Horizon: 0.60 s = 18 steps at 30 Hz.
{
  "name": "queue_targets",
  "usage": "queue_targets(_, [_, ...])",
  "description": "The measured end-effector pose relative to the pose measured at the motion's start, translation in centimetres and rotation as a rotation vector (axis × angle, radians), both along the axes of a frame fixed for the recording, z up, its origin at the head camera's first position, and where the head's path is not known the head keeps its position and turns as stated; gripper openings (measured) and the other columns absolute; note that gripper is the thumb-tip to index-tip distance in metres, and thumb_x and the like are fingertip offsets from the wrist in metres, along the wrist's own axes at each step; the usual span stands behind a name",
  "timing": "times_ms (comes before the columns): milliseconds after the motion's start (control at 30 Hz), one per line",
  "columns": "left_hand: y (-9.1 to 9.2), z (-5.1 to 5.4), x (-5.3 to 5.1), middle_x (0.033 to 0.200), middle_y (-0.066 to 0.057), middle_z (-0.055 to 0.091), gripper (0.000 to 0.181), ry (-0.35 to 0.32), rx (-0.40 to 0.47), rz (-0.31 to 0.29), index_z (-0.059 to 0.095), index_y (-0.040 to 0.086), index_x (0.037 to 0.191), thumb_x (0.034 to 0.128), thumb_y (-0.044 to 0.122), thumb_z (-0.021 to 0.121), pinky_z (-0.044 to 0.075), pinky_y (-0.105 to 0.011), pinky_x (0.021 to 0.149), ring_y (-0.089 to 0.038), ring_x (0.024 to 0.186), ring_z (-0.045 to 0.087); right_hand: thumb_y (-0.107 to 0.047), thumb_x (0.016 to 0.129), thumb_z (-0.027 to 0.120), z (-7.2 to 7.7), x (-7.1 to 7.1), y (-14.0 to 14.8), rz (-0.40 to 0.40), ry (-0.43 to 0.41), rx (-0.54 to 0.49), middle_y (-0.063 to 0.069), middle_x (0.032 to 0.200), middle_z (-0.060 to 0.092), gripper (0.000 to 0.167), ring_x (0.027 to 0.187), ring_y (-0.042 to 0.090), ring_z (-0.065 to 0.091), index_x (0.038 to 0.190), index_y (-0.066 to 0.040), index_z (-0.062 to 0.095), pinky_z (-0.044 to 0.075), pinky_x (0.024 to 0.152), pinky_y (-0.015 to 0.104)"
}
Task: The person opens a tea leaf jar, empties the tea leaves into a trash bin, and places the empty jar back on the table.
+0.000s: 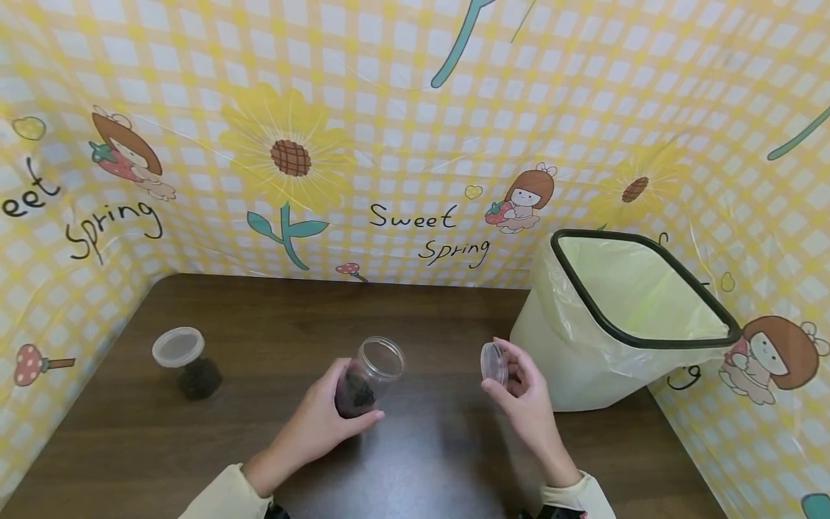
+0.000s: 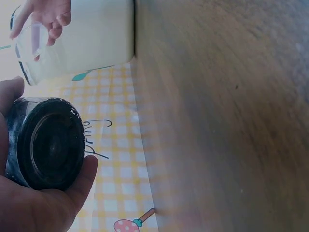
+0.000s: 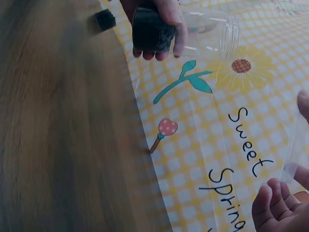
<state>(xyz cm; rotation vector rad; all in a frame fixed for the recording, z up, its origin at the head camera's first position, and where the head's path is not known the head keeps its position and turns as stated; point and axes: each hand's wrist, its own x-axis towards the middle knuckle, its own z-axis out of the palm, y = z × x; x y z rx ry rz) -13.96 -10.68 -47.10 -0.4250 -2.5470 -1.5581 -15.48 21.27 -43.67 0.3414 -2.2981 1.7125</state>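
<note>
My left hand (image 1: 322,412) grips a clear, wide-mouthed jar (image 1: 380,364) round its lower part. Dark, crumbly stuff fills the bottom of that jar, and its mouth is uncovered and tilted up and away. In the left wrist view the jar's round base (image 2: 54,145) faces the camera, dark through the clear wall. To the right, my right hand (image 1: 528,404) pinches a clear round lid (image 1: 494,365) by its rim, apart from the jar. The right wrist view shows the lid (image 3: 292,150) edge-on at the right and the jar (image 3: 205,35) at the top.
A second jar (image 1: 199,378) with dark contents and a lid on stands at the table's left. On the right stands a pale bin (image 1: 558,353) with a dark rim and a liner bag. Checked yellow cloth (image 1: 402,144) backs the brown table (image 1: 259,310).
</note>
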Motion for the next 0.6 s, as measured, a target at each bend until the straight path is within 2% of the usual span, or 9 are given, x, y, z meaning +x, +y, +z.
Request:
queue_targets(200, [-0.1, 0.0, 0.0, 0.112, -0.003, 0.067, 0.065, 0.008, -0.003, 0.003, 0.055, 0.015, 0.125, 0.0741, 0.03, 0.093, 0.051, -0.037, 0.089, -0.014, 0.1, 0.062, 0.001, 0.081, 0.083, -0.6, 0.2, 0.5, -0.044, 0.0, 0.113, 0.011, 0.106, 0.056, 0.06, 0.089, 0.016, 0.054, 0.137, -0.008, 0.061, 0.05, 0.065, 0.022])
queue_targets(367, [-0.2, 0.2, -0.1, 0.113, -0.004, 0.067, 0.065, -0.003, 0.002, -0.002, 0.055, 0.015, 0.125, 0.0743, 0.029, 0.093, 0.051, -0.038, 0.09, -0.014, 0.101, 0.062, -0.006, 0.08, 0.087, -1.4, 0.4, 0.9, -0.046, -0.02, 0.167, 0.01, 0.109, 0.057, 0.063, 0.09, 0.018, 0.056, 0.137, -0.009, 0.061, 0.05, 0.066, 0.023])
queue_targets(600, [-0.1, 0.1, 0.0, 0.114, -0.005, 0.067, 0.066, -0.021, 0.013, -0.007, 0.055, 0.015, 0.126, 0.0746, 0.031, 0.093, 0.05, -0.039, 0.091, -0.015, 0.103, 0.062, -0.011, 0.077, 0.09, -3.2, 0.4, 1.5, -0.056, -0.019, 0.274, 0.009, 0.109, 0.058, 0.068, 0.089, 0.017, 0.057, 0.138, -0.011, 0.061, 0.054, 0.066, 0.025])
